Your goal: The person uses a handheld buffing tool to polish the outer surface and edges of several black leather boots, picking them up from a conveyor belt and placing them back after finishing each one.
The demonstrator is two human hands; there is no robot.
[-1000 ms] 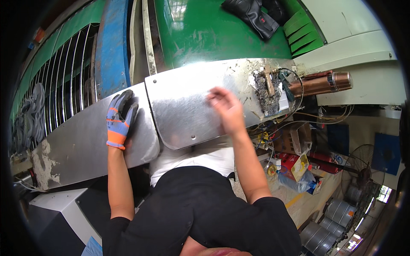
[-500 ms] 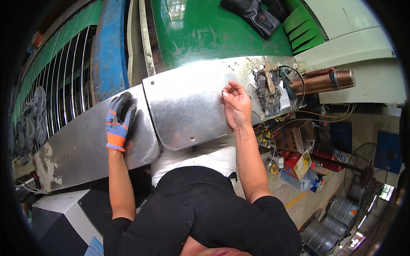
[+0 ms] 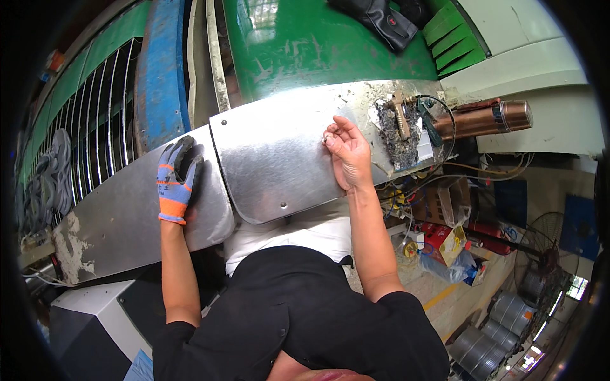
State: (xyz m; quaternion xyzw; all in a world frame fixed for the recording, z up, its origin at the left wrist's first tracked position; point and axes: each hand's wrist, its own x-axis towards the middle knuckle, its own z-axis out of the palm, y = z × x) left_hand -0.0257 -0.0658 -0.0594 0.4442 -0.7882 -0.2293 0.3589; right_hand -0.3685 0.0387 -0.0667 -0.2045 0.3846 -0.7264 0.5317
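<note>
My left hand (image 3: 176, 180) wears a blue and orange work glove with dark fingertips. It rests on the left metal plate (image 3: 127, 203), fingers stretched out and a little apart, holding nothing. My bare right hand (image 3: 349, 152) lies over the right metal plate (image 3: 273, 152), palm turned partly up. Its thumb and index finger are pinched together and the other fingers curl in. Whatever sits at those fingertips is too small to name. A narrow gap separates the two plates. Right of that hand, a brown-handled tool (image 3: 400, 117) lies on a dark, crusted patch (image 3: 399, 149).
A green panel (image 3: 292, 51) rises behind the plates, with black gloves (image 3: 381, 25) on it. A copper-coloured cylinder (image 3: 489, 119) stands to the right. Grey gloves (image 3: 54, 171) hang by a wire rack at the left. Metal drums (image 3: 476, 349) and a fan (image 3: 546, 244) are at lower right.
My right hand has shifted slightly to the left and away from me, its fingers still pinched. My left hand stays in place.
</note>
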